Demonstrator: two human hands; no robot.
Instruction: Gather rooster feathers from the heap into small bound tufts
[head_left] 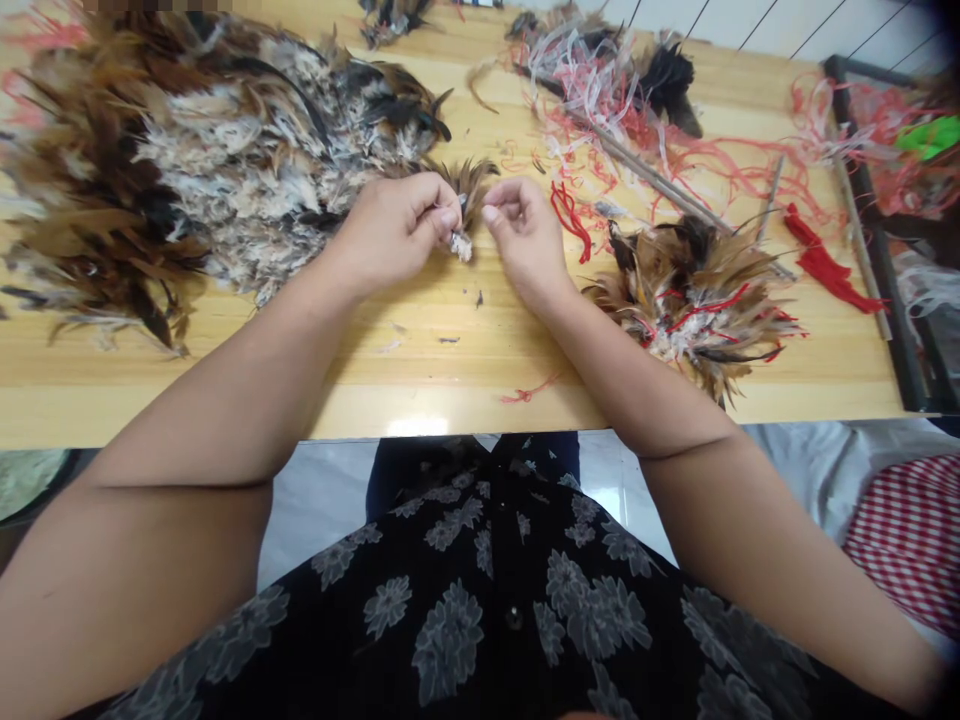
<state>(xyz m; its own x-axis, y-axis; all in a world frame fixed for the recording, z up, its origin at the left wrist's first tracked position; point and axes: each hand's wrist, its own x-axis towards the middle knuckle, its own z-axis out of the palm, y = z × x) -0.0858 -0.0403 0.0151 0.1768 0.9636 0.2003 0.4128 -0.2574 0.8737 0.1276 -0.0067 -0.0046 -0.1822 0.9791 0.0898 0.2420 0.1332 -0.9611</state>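
Observation:
My left hand [409,225] is closed, thumb against forefinger, on a small bunch of brown feathers [472,185]. The pale, fluffy quill ends of that bunch poke out below the thumb. Close on its right, my right hand [525,232] has its fingers curled, thumb and forefinger in a pinch near the feathers' edge; whatever is between them is too small to tell. A large heap of brown, black and whitish feathers [247,170] lies beside my left hand. Right of my right wrist sits a pile of feather bunches [690,300] with red thread around their pale ends.
On the wooden table [420,390] lie a bundle of red threads [571,222], a red strip [832,262] and a long thin stick [652,178]. Tangled white and pink strings [585,75] cover the back right. A dark-framed tray [900,350] stands at the right edge.

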